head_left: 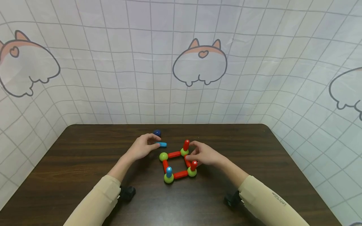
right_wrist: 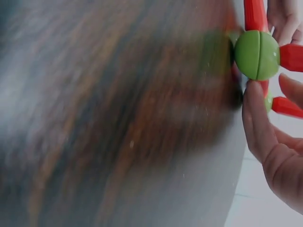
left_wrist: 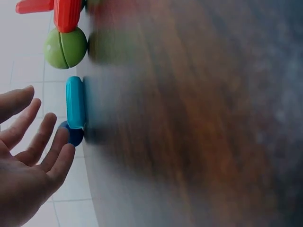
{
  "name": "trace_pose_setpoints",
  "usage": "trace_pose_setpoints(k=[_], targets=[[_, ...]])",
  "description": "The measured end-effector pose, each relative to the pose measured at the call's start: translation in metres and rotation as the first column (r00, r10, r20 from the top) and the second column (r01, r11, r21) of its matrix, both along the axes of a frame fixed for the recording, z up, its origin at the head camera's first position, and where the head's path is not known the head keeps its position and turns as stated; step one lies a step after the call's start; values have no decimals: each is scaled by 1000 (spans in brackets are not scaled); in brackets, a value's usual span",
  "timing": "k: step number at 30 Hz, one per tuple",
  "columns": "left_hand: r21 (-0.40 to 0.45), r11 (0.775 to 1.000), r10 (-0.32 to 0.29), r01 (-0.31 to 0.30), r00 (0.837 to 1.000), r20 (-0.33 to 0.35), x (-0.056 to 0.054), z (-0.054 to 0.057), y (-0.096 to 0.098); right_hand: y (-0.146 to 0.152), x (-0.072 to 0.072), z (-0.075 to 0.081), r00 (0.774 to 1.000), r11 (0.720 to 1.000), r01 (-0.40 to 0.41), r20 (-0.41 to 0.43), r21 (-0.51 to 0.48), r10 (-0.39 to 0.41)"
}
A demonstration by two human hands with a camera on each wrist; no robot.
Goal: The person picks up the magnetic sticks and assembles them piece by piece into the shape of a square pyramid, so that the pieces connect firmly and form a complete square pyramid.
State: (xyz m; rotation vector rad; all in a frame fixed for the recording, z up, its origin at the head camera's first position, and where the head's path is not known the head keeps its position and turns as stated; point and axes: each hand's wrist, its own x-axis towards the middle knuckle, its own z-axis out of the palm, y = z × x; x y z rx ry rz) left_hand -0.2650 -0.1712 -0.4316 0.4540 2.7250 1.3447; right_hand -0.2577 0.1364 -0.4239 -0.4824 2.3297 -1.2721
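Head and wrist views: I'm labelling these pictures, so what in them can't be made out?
Dark blue ball: full outline; the left hand covers part in the head view, its fingers cover part in the left wrist view.
Right-side red stick: full length, and whether the right hand grips it; fingers overlap it in the head view.
Sleeve lettering: too small to read, head view.
Tabletop: grain blurred, left wrist view.

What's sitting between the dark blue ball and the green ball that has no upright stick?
The light blue stick lies between the dark blue ball and that green ball; both the head and left wrist views show it.
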Motion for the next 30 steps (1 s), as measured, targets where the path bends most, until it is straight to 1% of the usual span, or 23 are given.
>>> trace_pose_setpoints(k=[3, 7, 12, 19, 21, 26, 30], targets=[[-17, 1000, 0, 1, 1000, 13, -2, 0, 1, -4, -1, -2, 1000, 1000, -2, -3, 8, 2], [-48, 999, -14, 15, 1000, 13, -7, 0, 2, -8, 0, -5, 1000, 1000, -13, 3, 17, 13], [-78, 997, -29, 31, 999, 17, -14, -1, 5, -11, 3, -4, 999, 1000, 25, 32, 14, -25], [-136, 990, -44, 45, 999, 9, -22, -1, 11, -12, 5, -3, 997, 998, 66, 48, 6, -67], [-152, 987, -46, 48, 999, 18, -23, -1, 12, -12, 5, -3, 996, 998, 69, 62, -4, -69], [-197, 979, -53, 57, 998, 27, -25, 1, 15, -11, 6, -2, 996, 998, 61, 61, -1, -61], [-226, 972, -52, 58, 998, 32, -26, 0, 16, -11, 6, -3, 995, 997, 72, 63, -1, -72]])
